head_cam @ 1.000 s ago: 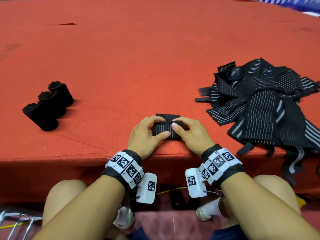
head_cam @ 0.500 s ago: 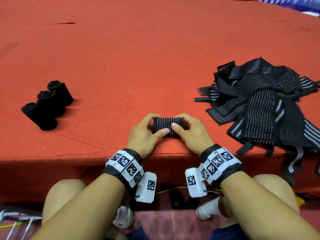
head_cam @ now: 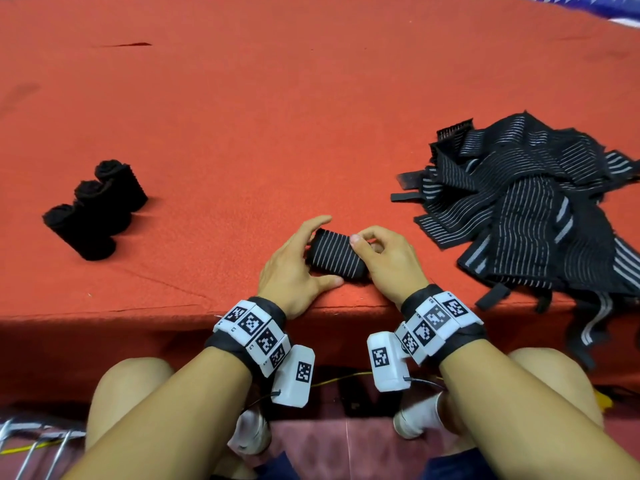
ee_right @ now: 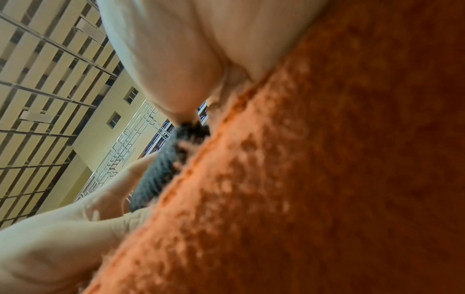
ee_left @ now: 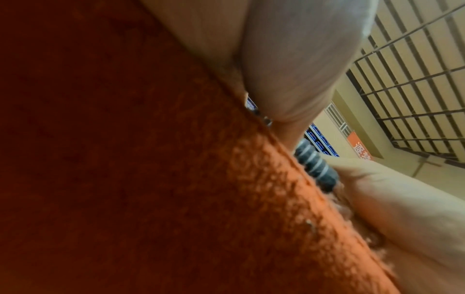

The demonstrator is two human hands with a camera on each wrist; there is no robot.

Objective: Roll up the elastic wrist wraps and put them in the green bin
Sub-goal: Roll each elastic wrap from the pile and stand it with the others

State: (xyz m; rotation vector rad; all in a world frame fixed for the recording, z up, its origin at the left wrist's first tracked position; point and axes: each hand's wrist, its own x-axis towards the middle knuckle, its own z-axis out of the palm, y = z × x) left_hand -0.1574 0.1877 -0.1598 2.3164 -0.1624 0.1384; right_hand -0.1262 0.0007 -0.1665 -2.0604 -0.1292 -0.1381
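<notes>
A black wrist wrap with white stripes, rolled into a cylinder [head_cam: 334, 252], lies slanted on the orange table near its front edge. My left hand [head_cam: 304, 254] holds its left end, with the thumb on the cloth in front and the fingers behind. My right hand [head_cam: 367, 244] pinches the right end, thumb on top and fingers curled behind. The left wrist view shows a blurred strip of the roll [ee_left: 315, 168] between skin and cloth. The right wrist view shows the roll [ee_right: 161, 169] the same way. No green bin is in view.
Three finished black rolls [head_cam: 93, 209] lie side by side at the left of the orange table [head_cam: 311, 116]. A heap of unrolled striped wraps [head_cam: 536, 216] lies at the right, with some straps hanging over the front edge. My knees are below the table.
The flat tail of the wrap has been rolled in, so the wrap is now a full cylinder. It has turned slantwise, and my left fingers have spread around its end.
</notes>
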